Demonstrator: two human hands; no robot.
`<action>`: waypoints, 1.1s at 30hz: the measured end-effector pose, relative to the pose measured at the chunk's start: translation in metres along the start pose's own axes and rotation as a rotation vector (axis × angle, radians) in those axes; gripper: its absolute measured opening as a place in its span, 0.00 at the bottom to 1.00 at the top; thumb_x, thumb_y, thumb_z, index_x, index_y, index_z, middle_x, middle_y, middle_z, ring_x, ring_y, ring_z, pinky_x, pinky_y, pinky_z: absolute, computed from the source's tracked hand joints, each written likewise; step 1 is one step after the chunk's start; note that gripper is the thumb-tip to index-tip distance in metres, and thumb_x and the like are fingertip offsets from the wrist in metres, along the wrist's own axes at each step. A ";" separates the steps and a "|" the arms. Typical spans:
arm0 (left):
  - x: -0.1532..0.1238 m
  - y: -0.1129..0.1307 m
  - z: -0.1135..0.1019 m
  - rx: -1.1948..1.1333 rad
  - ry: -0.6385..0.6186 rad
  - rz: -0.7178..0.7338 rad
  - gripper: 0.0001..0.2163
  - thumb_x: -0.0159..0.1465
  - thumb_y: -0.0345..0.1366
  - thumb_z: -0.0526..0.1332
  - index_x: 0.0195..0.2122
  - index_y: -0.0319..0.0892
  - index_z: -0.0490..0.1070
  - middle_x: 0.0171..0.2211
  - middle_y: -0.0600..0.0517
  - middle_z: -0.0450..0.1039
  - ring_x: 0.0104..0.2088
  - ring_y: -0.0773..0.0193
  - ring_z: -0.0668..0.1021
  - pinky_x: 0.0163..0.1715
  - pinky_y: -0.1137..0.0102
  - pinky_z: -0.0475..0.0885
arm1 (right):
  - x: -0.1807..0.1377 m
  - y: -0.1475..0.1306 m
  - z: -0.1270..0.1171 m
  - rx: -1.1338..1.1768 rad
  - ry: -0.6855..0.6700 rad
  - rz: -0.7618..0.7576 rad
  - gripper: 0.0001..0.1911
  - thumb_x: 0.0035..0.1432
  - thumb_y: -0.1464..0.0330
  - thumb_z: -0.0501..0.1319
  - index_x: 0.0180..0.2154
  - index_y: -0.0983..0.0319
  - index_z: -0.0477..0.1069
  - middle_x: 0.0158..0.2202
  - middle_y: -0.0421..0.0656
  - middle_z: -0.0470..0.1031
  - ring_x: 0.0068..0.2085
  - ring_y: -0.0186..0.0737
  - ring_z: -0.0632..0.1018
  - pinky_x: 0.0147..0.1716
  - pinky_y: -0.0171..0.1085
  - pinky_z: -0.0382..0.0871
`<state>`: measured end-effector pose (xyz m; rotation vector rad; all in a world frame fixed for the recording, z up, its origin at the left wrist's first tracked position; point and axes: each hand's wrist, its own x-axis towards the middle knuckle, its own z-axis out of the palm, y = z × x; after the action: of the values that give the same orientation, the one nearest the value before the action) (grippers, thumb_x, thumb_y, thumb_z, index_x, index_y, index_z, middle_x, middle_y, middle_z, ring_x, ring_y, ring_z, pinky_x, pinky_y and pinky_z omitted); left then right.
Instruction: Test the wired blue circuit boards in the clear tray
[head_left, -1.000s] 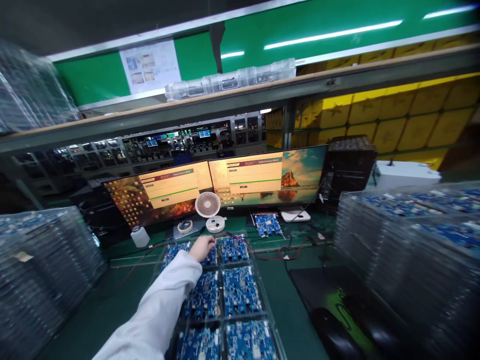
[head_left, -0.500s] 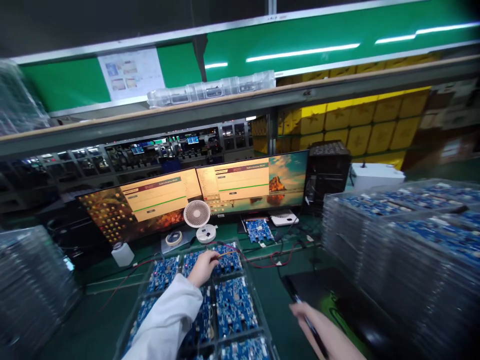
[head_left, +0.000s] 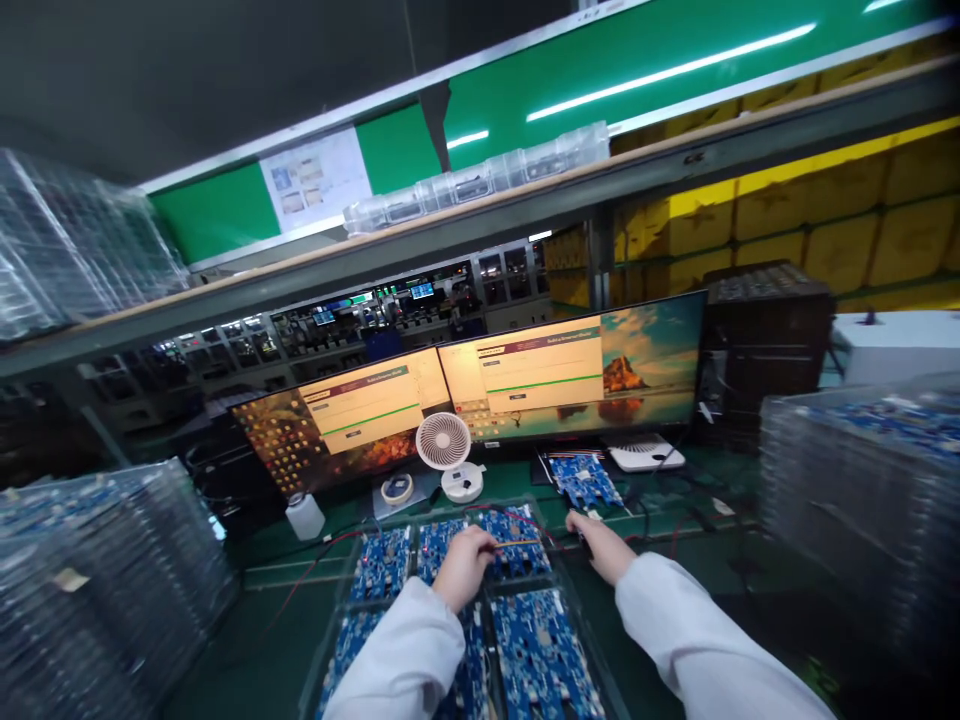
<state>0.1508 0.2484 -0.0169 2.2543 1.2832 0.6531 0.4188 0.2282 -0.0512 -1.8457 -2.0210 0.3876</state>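
Note:
My left hand is closed in a pinch on a thin orange-yellow strand, over the back row of a clear tray. Blue circuit boards fill the tray's compartments. Just right of the tray's back corner, my right hand is closed, its fingers pointing toward a loose circuit board. A bit of a dark pen-like tool shows beneath those fingers; most of it is hidden. Red wires run across the back of the tray.
Two monitors stand behind the tray, with a small white fan, a tape roll and a white bottle before them. Stacked clear trays rise at left and right. A shelf crosses above.
My right hand has moved forward and left from the dark mat to beside the tray's back corner. My left hand stays over the back boards with the strand. The view has shifted and tilted.

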 end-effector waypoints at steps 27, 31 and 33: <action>0.051 0.009 0.051 -0.038 0.072 -0.079 0.10 0.58 0.25 0.60 0.38 0.41 0.78 0.38 0.47 0.81 0.42 0.60 0.79 0.48 0.68 0.69 | -0.055 0.008 -0.017 -0.455 0.028 0.394 0.19 0.61 0.61 0.59 0.51 0.61 0.66 0.50 0.45 0.70 0.48 0.42 0.73 0.46 0.48 0.71; 0.051 0.008 0.052 -0.032 0.071 -0.094 0.10 0.58 0.25 0.60 0.38 0.40 0.78 0.38 0.47 0.80 0.42 0.61 0.79 0.48 0.68 0.69 | -0.056 0.008 -0.014 -0.455 0.046 0.405 0.19 0.61 0.62 0.59 0.52 0.61 0.65 0.51 0.45 0.70 0.49 0.42 0.73 0.47 0.48 0.71; 0.052 0.007 0.053 -0.027 0.073 -0.098 0.09 0.59 0.26 0.60 0.38 0.41 0.77 0.38 0.48 0.80 0.42 0.61 0.78 0.48 0.69 0.69 | -0.056 0.008 -0.014 -0.454 0.056 0.403 0.19 0.61 0.62 0.59 0.52 0.61 0.65 0.51 0.45 0.70 0.49 0.42 0.73 0.47 0.49 0.70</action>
<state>0.2112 0.2821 -0.0450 2.1490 1.4019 0.7180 0.4361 0.1732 -0.0473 -2.5172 -1.7957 -0.0306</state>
